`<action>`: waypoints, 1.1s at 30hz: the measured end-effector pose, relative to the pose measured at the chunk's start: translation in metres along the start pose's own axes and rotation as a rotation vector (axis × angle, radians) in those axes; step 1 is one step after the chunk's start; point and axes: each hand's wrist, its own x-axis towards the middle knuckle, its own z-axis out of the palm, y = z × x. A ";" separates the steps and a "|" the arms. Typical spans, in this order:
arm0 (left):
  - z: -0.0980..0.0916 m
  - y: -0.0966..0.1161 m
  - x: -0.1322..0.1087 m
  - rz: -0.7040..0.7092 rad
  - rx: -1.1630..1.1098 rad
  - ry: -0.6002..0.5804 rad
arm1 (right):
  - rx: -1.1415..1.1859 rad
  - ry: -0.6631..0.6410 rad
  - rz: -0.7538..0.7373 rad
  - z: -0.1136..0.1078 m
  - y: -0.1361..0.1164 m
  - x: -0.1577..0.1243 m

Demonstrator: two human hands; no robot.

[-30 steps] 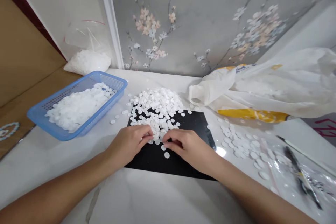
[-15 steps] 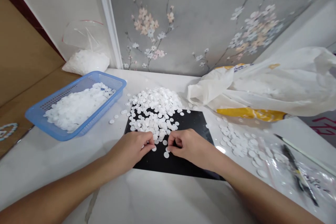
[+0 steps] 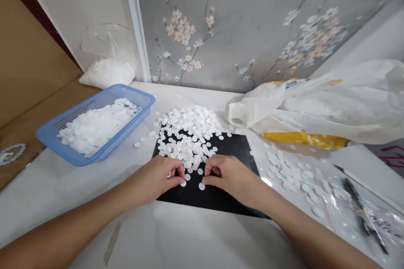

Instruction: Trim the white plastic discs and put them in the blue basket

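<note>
A black mat [image 3: 233, 145] lies on the white table, its far left part under a pile of small white discs [image 3: 192, 119]. Over the near half of the mat, my left hand [image 3: 158, 178] pinches a white disc [image 3: 183, 183] between thumb and index finger. Facing it from the right, my right hand [image 3: 232, 176] has thumb and fingertips pressed together beside another disc [image 3: 201, 186]; whatever lies between those tips is too small to make out. Several loose discs rest between the two hands.
At the left stands a blue basket [image 3: 94, 161] holding white discs, with a clear bag [image 3: 109, 73] behind it. A white and yellow plastic bag [image 3: 315, 109] lies at the right. Nearer are scattered discs [image 3: 287, 172], a black pen [image 3: 362, 214] and clear bags.
The whole view has shifted slightly. My left hand has drawn a little away from the pile and towards me, while my right hand stays almost in place over the mat.
</note>
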 end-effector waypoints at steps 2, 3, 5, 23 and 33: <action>-0.001 0.000 0.001 0.009 -0.002 0.058 | 0.044 -0.003 -0.009 -0.001 0.001 -0.001; -0.001 0.001 0.001 0.017 -0.017 0.088 | 0.075 -0.007 -0.007 -0.001 0.001 -0.002; -0.003 0.001 0.003 0.030 -0.063 0.130 | 0.142 -0.025 -0.016 -0.004 0.001 -0.004; 0.008 0.002 0.000 0.039 0.048 0.040 | 0.080 -0.034 -0.033 -0.002 -0.001 -0.005; 0.009 0.003 0.002 0.048 -0.128 0.082 | 0.017 0.098 -0.098 0.005 -0.002 0.002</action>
